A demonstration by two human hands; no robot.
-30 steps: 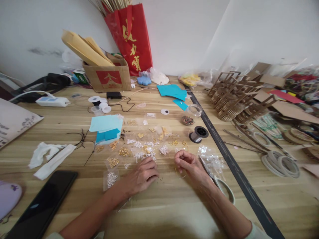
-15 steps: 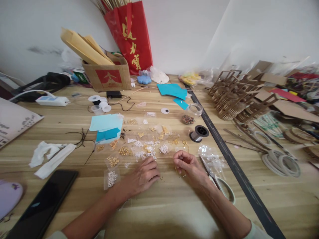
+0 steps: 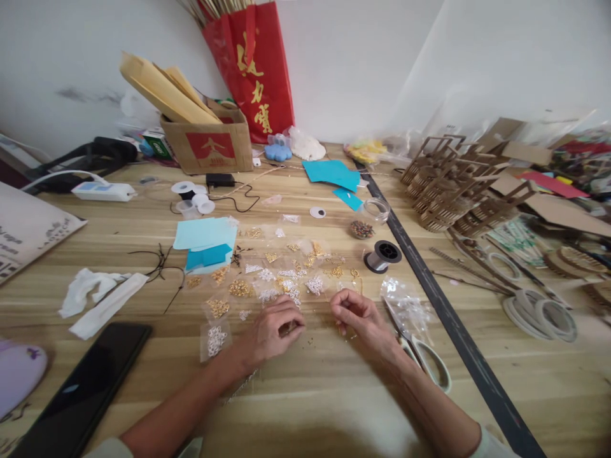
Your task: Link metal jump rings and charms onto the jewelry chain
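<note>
In the head view, the landmark is a black plastic spool wound with silvery wire (image 3: 383,256). Nearer the wearer than this spool, and left of it, 2 bare hands work low over the pale wood-grain table (image 3: 305,407).

The right hand (image 3: 358,315) is the closer of the 2 to the spool. Its thumb and forefinger curve together into what looks like a narrow pinch; I cannot tell whether anything sits between the tips. A thin gold-coloured strand (image 3: 342,329) shows just under it, perhaps touching it.

The left hand (image 3: 277,327), farther left of the spool, curls its thumb and fingers into a small rounded loop. Whether the tips meet or hold a piece, I cannot tell.

The step in hand appears to be fine fingertip handling of tiny pieces; the next move would call for a light, precise pinch and a steady wrist.

Tiny loose gold-brown beads (image 3: 310,342) lie between the hands, nearer the wearer than the spool and left of it; they look like scattered specks, too small to make out in shape. Well left of the spool, small clear plastic packets of shiny gold-coloured findings (image 3: 240,288) and bright silvery-white pieces (image 3: 315,285) lie spread beyond the left hand.
</note>
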